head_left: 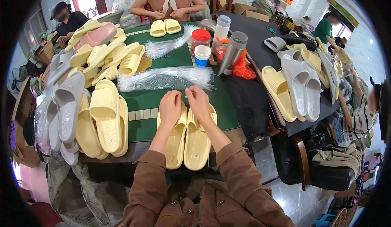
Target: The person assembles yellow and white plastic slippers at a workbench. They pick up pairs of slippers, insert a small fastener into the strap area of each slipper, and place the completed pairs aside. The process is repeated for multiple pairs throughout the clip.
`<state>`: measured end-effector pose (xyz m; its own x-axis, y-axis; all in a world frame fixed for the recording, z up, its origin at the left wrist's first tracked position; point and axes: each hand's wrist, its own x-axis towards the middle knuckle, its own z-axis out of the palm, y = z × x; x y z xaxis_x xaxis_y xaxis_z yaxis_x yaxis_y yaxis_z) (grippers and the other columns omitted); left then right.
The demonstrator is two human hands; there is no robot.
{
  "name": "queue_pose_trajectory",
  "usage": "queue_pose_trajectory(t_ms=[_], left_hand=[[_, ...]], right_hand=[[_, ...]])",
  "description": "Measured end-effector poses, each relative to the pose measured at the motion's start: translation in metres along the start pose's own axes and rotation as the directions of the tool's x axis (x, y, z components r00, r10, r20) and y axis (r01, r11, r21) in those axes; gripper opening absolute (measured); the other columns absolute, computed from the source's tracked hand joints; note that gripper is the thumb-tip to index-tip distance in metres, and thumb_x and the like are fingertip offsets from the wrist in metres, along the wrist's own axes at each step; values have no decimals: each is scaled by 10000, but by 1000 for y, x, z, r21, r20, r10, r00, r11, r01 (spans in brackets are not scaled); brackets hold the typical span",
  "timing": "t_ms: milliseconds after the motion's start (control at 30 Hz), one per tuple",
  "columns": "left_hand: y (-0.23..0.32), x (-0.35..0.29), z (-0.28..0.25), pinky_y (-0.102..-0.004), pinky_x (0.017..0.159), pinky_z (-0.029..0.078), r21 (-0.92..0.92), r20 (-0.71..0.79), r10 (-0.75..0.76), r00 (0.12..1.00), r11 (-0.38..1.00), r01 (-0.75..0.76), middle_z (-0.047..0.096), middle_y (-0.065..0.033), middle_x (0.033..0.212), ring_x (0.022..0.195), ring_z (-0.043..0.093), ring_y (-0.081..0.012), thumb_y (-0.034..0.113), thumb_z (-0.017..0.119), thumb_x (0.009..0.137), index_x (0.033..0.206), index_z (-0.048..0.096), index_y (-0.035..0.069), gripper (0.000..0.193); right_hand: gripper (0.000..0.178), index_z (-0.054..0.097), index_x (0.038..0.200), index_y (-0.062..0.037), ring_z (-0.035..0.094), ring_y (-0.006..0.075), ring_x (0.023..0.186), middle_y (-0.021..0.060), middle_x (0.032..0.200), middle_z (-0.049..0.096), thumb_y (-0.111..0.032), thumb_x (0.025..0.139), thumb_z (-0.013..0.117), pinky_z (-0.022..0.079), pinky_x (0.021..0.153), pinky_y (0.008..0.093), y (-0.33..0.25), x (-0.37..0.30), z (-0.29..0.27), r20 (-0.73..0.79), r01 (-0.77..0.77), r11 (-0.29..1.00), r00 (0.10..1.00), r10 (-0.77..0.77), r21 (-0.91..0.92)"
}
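A pair of pale yellow slide slippers [198,149] lies side by side right in front of me, heels toward me. Over their straps are my left hand [170,108] and my right hand [198,104], close together but apart. The fingers of both hands are bent into a pinch. Whatever is between the fingertips is too small to make out. Just beyond my hands lies a bundle of clear plastic strands [167,79]. A second bundle of clear strands [171,44] is farther back on the green mat [142,135].
Yellow slippers [108,117] and grey slippers [67,105] are piled at the left. A white-and-blue cup [202,56], a red-lidded jar [200,38] and a grey flask [234,52] stand beyond my right hand. More slippers [295,84] crowd the right table. A co-worker [171,3] sits opposite.
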<state>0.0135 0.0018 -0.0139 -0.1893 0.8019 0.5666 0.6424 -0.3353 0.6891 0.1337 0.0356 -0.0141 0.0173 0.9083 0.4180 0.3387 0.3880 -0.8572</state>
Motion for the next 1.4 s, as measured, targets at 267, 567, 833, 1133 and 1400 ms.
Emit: queue_pose_trajectory(t_ms=[267,567,833,1133,1400], left_hand=[[-3,0,1,-428,709,470,4,30,-49,998,999,48,637,-111,835,806,608,-325,88,591,877,873,630,30,70],[-4,-1,0,-442,706,462,10,29,-11,1000,1000,10,628,-112,829,811,601,-330,91,594,876,884,625,37,62],[-10,-2,4,-442,709,461,42,-13,4,1000,999,-4,621,-125,840,809,595,-341,100,599,878,888,606,30,71],[-5,-1,1,-453,702,463,25,4,-58,998,998,58,622,-138,845,808,599,-359,94,575,893,889,604,21,79],[-5,-1,2,-460,706,454,30,-50,2,999,1000,0,610,-138,863,821,593,-367,62,549,904,897,589,32,50]], right_hand=[[136,619,866,-38,619,264,793,102,847,609,-171,880,643,481,711,373,6,3,-3,-192,7,998,981,-17,-57],[126,642,863,-62,622,299,811,94,847,646,-187,853,662,485,715,411,-2,-4,-1,29,188,958,982,-186,-217],[155,620,854,-39,634,304,811,108,846,657,-191,886,627,488,726,409,2,-3,1,-79,11,993,997,-21,-121],[199,628,850,-32,639,301,799,114,829,655,-229,870,642,489,710,402,-2,-3,0,52,68,991,997,-63,-112],[248,658,774,-32,623,316,775,128,786,648,-257,877,643,476,702,411,2,-1,-1,69,7,989,998,3,-145]])
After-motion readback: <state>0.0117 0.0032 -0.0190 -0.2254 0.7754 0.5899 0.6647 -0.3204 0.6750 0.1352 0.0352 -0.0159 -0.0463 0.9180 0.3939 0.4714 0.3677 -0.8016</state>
